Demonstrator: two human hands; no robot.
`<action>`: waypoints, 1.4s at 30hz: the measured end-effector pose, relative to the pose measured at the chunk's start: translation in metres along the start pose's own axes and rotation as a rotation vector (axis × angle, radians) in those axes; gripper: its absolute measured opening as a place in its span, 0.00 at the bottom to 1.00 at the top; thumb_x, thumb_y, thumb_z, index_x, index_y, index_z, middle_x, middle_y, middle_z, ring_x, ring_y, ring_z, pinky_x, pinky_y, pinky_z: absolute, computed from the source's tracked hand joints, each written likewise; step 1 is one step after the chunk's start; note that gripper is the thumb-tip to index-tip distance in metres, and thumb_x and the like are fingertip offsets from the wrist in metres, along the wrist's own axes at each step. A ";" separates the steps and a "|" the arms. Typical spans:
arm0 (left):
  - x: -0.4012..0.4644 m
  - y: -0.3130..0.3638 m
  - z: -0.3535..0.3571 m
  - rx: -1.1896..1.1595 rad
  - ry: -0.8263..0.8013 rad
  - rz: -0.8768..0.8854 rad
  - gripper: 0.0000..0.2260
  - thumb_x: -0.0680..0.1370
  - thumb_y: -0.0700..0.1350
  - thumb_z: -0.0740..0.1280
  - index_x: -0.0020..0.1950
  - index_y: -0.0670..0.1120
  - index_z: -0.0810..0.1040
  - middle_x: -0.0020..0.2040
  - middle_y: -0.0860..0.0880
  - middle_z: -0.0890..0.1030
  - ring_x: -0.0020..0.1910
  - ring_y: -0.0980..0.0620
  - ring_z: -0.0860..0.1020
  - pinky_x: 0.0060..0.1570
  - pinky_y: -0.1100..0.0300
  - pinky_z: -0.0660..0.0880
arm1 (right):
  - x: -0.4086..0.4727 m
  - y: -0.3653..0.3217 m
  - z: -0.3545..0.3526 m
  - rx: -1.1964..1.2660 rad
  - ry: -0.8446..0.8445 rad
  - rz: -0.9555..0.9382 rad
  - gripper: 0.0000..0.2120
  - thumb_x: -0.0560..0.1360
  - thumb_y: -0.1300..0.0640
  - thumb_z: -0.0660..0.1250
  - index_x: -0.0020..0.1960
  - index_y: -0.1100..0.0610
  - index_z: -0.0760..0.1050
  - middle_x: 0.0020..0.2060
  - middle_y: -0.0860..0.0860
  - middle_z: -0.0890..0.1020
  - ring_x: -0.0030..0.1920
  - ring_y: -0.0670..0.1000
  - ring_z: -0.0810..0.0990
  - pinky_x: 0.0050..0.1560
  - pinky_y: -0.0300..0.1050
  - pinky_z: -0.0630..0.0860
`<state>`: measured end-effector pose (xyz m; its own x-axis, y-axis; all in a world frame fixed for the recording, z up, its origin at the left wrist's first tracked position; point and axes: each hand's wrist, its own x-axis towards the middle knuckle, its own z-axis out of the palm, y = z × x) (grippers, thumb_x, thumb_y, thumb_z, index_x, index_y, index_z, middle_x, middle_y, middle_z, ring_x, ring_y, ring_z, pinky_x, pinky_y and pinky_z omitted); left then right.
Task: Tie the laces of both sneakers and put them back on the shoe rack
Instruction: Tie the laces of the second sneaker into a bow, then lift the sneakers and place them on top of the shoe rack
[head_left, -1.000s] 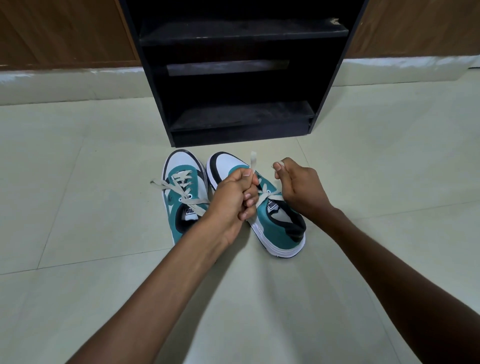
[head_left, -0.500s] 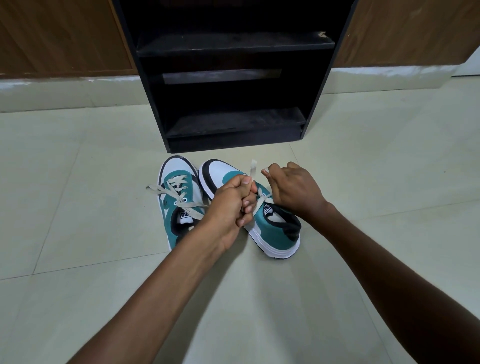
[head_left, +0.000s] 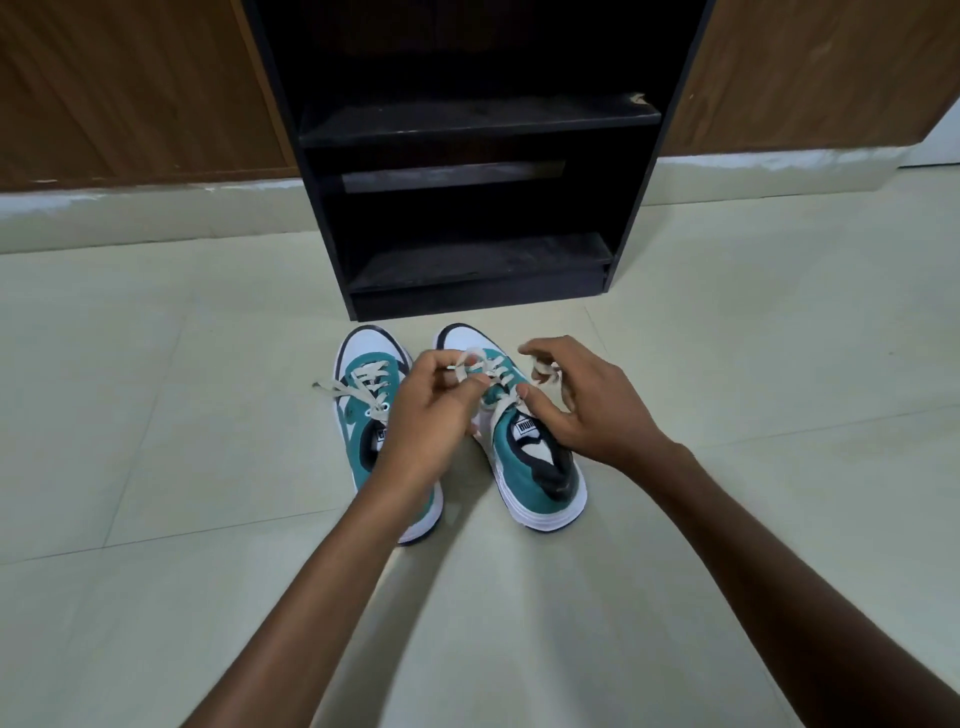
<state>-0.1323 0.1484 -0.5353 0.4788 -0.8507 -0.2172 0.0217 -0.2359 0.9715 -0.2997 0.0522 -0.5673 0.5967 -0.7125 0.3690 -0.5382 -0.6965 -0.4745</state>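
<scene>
Two teal, white and black sneakers stand side by side on the floor, toes toward the black shoe rack (head_left: 631, 218). The left sneaker (head_left: 371, 387) has loose cream laces, one end trailing to the left. Both hands work over the right sneaker (head_left: 537, 457). My left hand (head_left: 431, 410) pinches a loop of its cream lace (head_left: 470, 364) between thumb and fingers. My right hand (head_left: 584, 402) holds the other lace end, coiled at its fingertips, with the thumb pressing near the tongue. My left forearm hides the heel of the left sneaker.
The rack holds three bare dark shelves and stands against a wall with brown wooden panels (head_left: 130, 88) and a pale skirting (head_left: 140, 213). Pale floor tiles (head_left: 156, 597) spread all around the sneakers.
The hands have dropped from pulling both lace ends upward in fists to finger-pinching a loop low over the right sneaker. The right sneaker now sits straighter. The view has shifted closer.
</scene>
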 end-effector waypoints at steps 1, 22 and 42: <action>-0.003 0.000 -0.009 0.191 0.044 0.111 0.08 0.79 0.45 0.71 0.57 0.50 0.78 0.49 0.53 0.82 0.47 0.55 0.80 0.42 0.61 0.77 | -0.004 -0.001 -0.003 -0.006 -0.007 -0.010 0.17 0.76 0.47 0.71 0.61 0.53 0.75 0.54 0.48 0.79 0.41 0.35 0.74 0.40 0.39 0.73; -0.013 -0.031 -0.070 1.035 -0.023 0.141 0.18 0.70 0.53 0.75 0.58 0.52 0.80 0.75 0.49 0.63 0.58 0.42 0.78 0.48 0.54 0.75 | 0.011 -0.063 0.003 -0.157 -0.339 0.199 0.26 0.68 0.34 0.74 0.59 0.48 0.82 0.64 0.50 0.76 0.56 0.52 0.78 0.52 0.43 0.77; -0.066 0.123 -0.057 0.949 0.025 0.166 0.23 0.64 0.42 0.81 0.57 0.52 0.82 0.80 0.47 0.63 0.66 0.42 0.74 0.38 0.55 0.81 | 0.036 -0.183 -0.104 -0.194 -0.224 0.526 0.23 0.56 0.59 0.84 0.50 0.54 0.85 0.47 0.58 0.84 0.39 0.64 0.83 0.29 0.49 0.79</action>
<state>-0.1110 0.2030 -0.3962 0.4305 -0.8998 -0.0708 -0.7619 -0.4044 0.5059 -0.2413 0.1453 -0.3836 0.3200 -0.9453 -0.0629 -0.8813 -0.2727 -0.3860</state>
